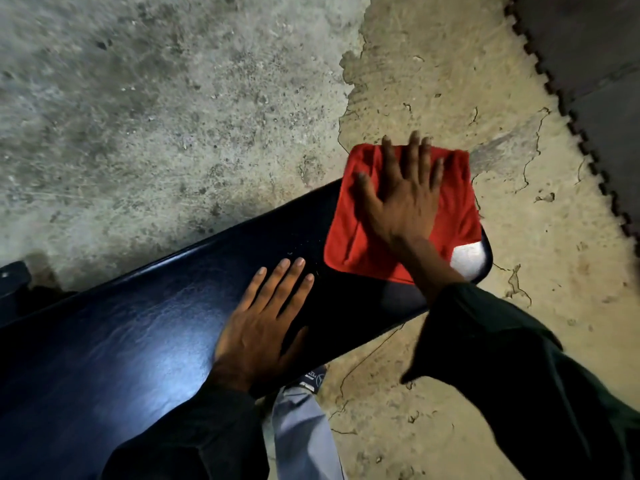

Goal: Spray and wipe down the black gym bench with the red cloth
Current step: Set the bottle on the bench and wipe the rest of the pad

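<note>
The right hand (401, 199) has its fingers (414, 157) splayed flat, pinning the soft, limp cloth (349, 230) on the slick surface (138, 327); left hand (256, 327) flat, empty. Press, don't pinch.

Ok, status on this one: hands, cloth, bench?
Right hand flat on red cloth at bench end. Left hand flat, bracing. No spray bottle visible.

No legible text; tiny blurred marking on the shoe (314, 375).
</note>
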